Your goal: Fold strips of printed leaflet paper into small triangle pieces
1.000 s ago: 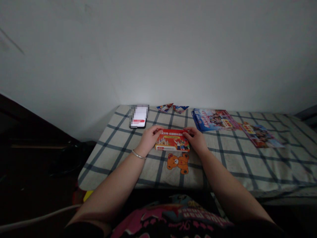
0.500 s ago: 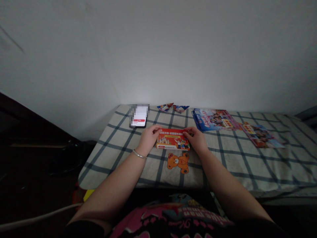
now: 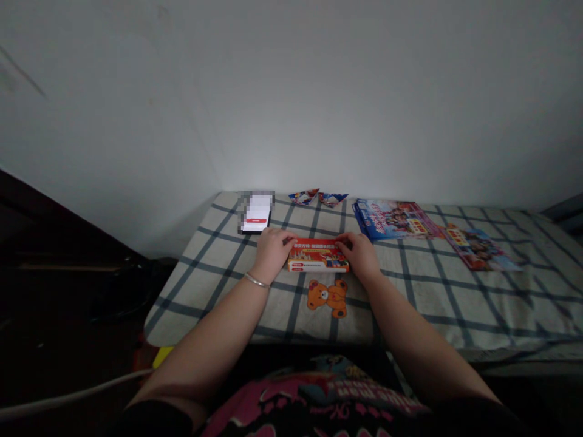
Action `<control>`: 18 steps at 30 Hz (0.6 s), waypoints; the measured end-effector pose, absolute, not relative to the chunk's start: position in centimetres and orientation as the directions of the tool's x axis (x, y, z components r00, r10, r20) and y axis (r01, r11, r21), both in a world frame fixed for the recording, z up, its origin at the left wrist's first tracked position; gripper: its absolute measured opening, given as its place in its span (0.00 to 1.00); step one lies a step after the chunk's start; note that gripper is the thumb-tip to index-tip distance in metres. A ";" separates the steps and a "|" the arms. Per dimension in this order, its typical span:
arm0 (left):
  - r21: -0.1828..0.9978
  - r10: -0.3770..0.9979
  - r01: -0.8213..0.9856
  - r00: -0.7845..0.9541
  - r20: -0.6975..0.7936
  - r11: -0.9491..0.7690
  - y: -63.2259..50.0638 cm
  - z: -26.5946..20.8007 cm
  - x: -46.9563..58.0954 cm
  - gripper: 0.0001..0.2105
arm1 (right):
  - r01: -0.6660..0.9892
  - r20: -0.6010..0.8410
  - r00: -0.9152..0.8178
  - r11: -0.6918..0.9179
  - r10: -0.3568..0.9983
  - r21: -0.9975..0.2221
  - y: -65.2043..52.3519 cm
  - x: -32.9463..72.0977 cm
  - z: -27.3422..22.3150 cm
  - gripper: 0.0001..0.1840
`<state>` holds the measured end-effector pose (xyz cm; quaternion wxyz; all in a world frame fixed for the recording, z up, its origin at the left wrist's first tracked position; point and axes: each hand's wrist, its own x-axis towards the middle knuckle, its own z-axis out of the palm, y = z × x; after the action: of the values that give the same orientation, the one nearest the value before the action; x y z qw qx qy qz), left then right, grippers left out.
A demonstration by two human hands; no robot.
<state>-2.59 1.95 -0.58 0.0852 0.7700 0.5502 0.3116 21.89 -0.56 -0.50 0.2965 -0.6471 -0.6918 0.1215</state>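
A red printed leaflet [image 3: 317, 250] with white lettering and a pale strip along its near edge lies crosswise in front of me on the checked cloth. Its near part looks curved or tilted up. Around its left end, my left hand [image 3: 276, 247] is closed, thumb and fingers pinching the edge. The right end is pinched in the same way by my right hand [image 3: 357, 252]. The undersides of the leaflet and the fingertips behind it are hidden. Just below it, an orange teddy bear picture [image 3: 328, 297] is printed on the cloth.
A lit phone [image 3: 256, 212] lies beyond my left hand. Two small folded paper pieces, one left [image 3: 303, 196] and one right [image 3: 333, 199], sit near the wall. Colourful leaflets [image 3: 394, 218] are stacked to the right, beside further leaflets [image 3: 480, 247]. The checked tablecloth [image 3: 191, 285] covers the table.
The leaflet's near side has tipped or curled, so its printed face looks shorter and the pale strip shows more. Both hands keep their grip with slight movement.
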 end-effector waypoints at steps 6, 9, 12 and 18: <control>0.446 0.911 0.824 0.187 0.368 -0.349 2.1 -0.6 -2.5 0.06 | 0.801 0.196 -0.029 0.140 0.980 -0.582 0.3 22.4 -0.3 0.07; 0.486 0.922 0.804 0.191 0.336 -0.343 2.4 -0.3 -2.4 0.06 | 0.767 0.124 -0.026 0.099 0.992 -0.634 1.1 22.8 0.0 0.06; 0.534 0.931 0.772 0.210 0.298 -0.345 3.1 0.4 -2.0 0.08 | 0.786 0.120 -0.046 0.111 0.992 -0.609 2.1 23.0 0.6 0.05; 0.412 0.931 0.851 0.217 0.292 -0.327 4.7 1.1 -1.2 0.08 | 0.899 0.144 -0.063 0.119 0.988 -0.421 3.3 22.6 1.0 0.06</control>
<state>-1.21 4.69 1.15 0.0813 0.7758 0.5743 0.2485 22.57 3.34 1.04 0.2001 -0.6544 -0.7208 0.1105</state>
